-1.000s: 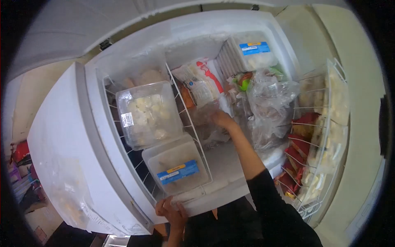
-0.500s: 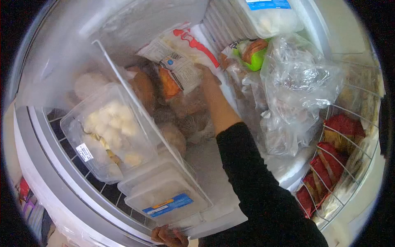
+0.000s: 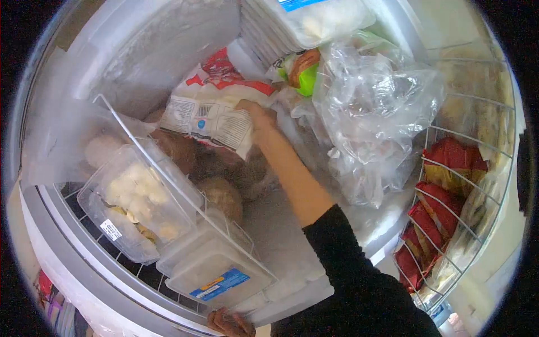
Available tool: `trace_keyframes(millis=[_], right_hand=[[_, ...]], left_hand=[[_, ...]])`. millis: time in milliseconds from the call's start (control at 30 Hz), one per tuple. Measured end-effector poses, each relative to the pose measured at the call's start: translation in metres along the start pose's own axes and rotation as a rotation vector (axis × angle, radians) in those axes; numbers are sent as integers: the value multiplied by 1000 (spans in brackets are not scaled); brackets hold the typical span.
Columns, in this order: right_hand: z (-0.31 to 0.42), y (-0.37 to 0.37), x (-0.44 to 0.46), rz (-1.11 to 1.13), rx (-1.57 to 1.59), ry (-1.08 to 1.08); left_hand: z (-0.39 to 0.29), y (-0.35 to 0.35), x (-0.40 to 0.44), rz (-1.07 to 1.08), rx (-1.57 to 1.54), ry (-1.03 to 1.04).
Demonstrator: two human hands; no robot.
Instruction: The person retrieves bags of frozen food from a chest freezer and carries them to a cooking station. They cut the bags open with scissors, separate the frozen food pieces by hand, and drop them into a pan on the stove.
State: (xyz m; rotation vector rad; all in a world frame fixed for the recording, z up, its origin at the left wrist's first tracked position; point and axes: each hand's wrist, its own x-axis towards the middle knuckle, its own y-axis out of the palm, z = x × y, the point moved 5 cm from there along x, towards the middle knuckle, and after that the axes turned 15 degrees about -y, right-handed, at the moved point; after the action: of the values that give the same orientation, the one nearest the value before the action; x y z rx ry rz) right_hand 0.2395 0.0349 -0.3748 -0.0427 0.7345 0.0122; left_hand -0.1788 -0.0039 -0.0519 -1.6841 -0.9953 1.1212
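Note:
My right hand (image 3: 256,117) reaches deep into a chest freezer, its fingers closed on the edge of a white and red printed plastic bag (image 3: 219,109). The bag lies tilted over brownish frosted packs (image 3: 222,196), which are partly hidden under it. At the front, my left hand (image 3: 230,323) curls its fingers over the freezer rim (image 3: 185,326). Just above that hand stands a clear lidded tub (image 3: 219,272) with a blue label, in a wire basket. Beside it is another clear tub (image 3: 137,194) holding pale round pieces.
A wire divider (image 3: 129,132) rises left of my right arm. Crumpled clear plastic bags (image 3: 376,106) fill the right side, next to a green and brown packet (image 3: 306,73). Several stacked tubs (image 3: 331,19) stand at the back. Red packets (image 3: 441,210) sit in the right wire basket.
The printed bag has shifted and turned in my right hand, showing more red at its far end and covering the orange packet seen before. The view has moved slightly. My left hand stays put.

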Motion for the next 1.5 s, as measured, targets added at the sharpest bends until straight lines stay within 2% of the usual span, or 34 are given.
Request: trace_keyframes(millis=[33, 100, 167, 200, 267, 300, 367, 400, 467, 500, 533, 667, 733, 767, 833, 900, 1000, 1067, 1100, 1167, 1200, 1267, 1300, 1367, 1400, 1433, 1467, 1500], right_hand=[[-2, 10, 0, 221, 273, 65], [6, 32, -8, 463, 556, 125], [45, 32, -63, 226, 622, 135], [41, 33, -71, 224, 626, 135], [33, 35, -86, 110, 858, 229], [28, 34, -90, 115, 857, 231], [17, 15, -92, -218, 653, 140], [28, 11, -99, -211, 654, 138], [62, 10, -117, 21, 779, 190], [75, 11, -125, 100, 816, 211], [84, 11, -128, 122, 823, 219], [98, 20, -134, 200, 851, 262], [91, 25, -129, 217, 827, 282], [88, 27, -129, 238, 802, 294], [85, 35, -130, 261, 803, 294], [78, 42, -125, 282, 802, 286], [29, 41, -95, 337, 679, 217], [-2, 33, -72, 284, 244, 71], [3, 35, -74, 284, 242, 78], [39, 30, -91, 280, 247, 12], [52, 29, -89, 278, 241, 8], [101, 36, -83, 411, 29, -499], [118, 37, -84, 412, 31, -499], [156, 50, -93, 630, -316, -622], [176, 55, -97, 629, -319, -623], [191, 64, -101, 725, -365, -561], [197, 70, -102, 819, -410, -495], [200, 78, -97, 850, -421, -512]], left_hand=[[-3, -1, 3, 10, 1, -19], [-16, -3, 10, 11, -99, -17], [-15, -3, 9, 26, -193, -14], [-10, 1, 7, 21, -139, -4], [1, 1, 0, 17, -84, 2], [-3, 0, 2, 23, -47, 18], [-3, 0, 4, 17, -15, 31], [1, 2, 3, 34, -55, 82], [-1, 0, 2, 52, -90, 129], [-5, -2, 4, 56, -143, 39], [-6, -3, 7, 56, -197, -51], [2, 0, 6, 57, -152, -23], [13, 6, 0, 40, -65, 165], [20, 7, -7, 46, -58, 160], [22, 8, -5, 60, -175, -9], [25, 8, -6, 60, -163, 22], [-2, -3, 3, 56, -121, 27], [-2, -1, 11, 44, -92, 2], [8, 3, 6, 70, -92, 53], [12, 0, -2, 129, -87, 98], [11, 3, 0, 98, -81, 38], [8, 4, 3, 56, -73, -27], [8, 4, 4, 63, -155, -38], [12, 5, 6, 74, -240, -47], [19, 7, 4, 76, -178, 6], [22, 9, 1, 77, -116, 59], [23, 9, -4, 77, -116, 57], [27, 11, -7, 84, -135, -39]])
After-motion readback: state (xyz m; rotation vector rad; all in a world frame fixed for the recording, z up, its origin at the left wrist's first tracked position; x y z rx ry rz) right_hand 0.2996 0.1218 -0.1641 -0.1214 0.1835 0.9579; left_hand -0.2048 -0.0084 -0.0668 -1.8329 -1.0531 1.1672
